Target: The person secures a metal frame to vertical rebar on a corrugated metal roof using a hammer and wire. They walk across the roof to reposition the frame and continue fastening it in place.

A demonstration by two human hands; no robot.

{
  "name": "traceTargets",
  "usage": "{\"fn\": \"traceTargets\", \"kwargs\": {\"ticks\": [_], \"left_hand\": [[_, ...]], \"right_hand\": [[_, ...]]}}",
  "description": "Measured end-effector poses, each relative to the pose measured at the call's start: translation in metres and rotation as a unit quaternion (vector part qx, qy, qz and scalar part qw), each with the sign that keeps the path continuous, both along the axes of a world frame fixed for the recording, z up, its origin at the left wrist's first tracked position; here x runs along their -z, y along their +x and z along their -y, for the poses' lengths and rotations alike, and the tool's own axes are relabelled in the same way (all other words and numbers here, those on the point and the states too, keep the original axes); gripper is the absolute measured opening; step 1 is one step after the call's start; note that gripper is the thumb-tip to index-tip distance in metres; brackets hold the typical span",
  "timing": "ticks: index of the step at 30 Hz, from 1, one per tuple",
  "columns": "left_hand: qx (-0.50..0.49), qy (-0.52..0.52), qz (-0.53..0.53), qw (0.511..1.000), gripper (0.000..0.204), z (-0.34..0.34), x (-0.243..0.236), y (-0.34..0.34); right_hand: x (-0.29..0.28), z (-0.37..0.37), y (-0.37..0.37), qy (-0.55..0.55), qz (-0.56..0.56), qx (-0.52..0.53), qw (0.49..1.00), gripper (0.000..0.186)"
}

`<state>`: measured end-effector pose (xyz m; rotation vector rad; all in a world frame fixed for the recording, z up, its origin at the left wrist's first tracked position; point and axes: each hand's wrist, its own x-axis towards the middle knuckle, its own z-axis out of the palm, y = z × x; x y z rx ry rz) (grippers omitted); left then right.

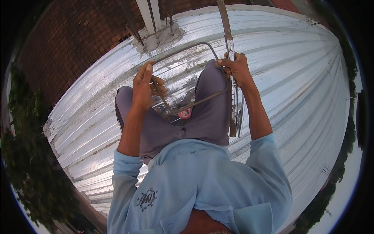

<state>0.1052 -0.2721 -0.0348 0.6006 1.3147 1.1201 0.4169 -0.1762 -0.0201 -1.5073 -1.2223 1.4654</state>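
Metal loop (171,54), a thin dark rod bent into a four-sided shape with rounded corners, is held up in front of the person's knees, between the two hands and above the roof. The left hand (143,87) is clamped on its left side, thumb and first finger pinching near the upper corner. The right hand (239,70) grips the opposite side, with the thumb near the rod. The hands are well apart, with the loop spanning the gap.

A long worn bar (228,41) runs past the right hand and down beside the right thigh (whether the hand also touches it, I cannot tell). Between the thighs, a small round pink thing (184,114) shows below the loop's lower edge.

The person wears grey-purple trousers (212,117) and a light blue shirt (210,175). Around them spreads a ribbed silver roof (296,89). Beyond the loop, a white post (146,15) rises from a rough grey lump (167,38), with brown tiles (74,50) to its left. Dark green trees (27,156) stand at the left rim.
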Motion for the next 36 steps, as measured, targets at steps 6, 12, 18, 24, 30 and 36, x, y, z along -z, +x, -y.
{"fn": "traceTargets", "kwargs": {"ticks": [6, 12, 18, 24, 30, 36], "left_hand": [[0.176, 0.117, -0.326, 0.921, 0.041, -0.035, -0.004, -0.007], [0.146, 0.108, -0.193, 0.964, 0.036, -0.019, 0.046, 0.001], [0.048, -0.002, 0.003, 0.999, 0.029, 0.034, 0.065, 0.000], [-0.029, -0.035, 0.140, 0.989, 0.027, 0.044, 0.065, 0.018], [-0.070, -0.049, 0.153, 0.985, 0.026, 0.044, 0.076, 0.030], [-0.076, -0.066, 0.162, 0.982, 0.028, 0.040, 0.068, 0.035]], "right_hand": [[0.002, -0.006, -0.002, 0.009, 0.082, -0.069, 0.994, 0.027], [-0.010, -0.007, -0.008, 0.005, 0.067, -0.106, 0.992, 0.024], [0.005, 0.002, 0.019, 0.041, 0.162, -0.021, 0.986, 0.022], [0.090, 0.023, 0.075, 0.071, 0.345, 0.017, 0.936, 0.036], [0.200, 0.090, 0.107, -0.079, 0.375, 0.033, 0.923, 0.043], [0.304, 0.163, 0.130, -0.126, 0.329, 0.091, 0.932, 0.043]]}}
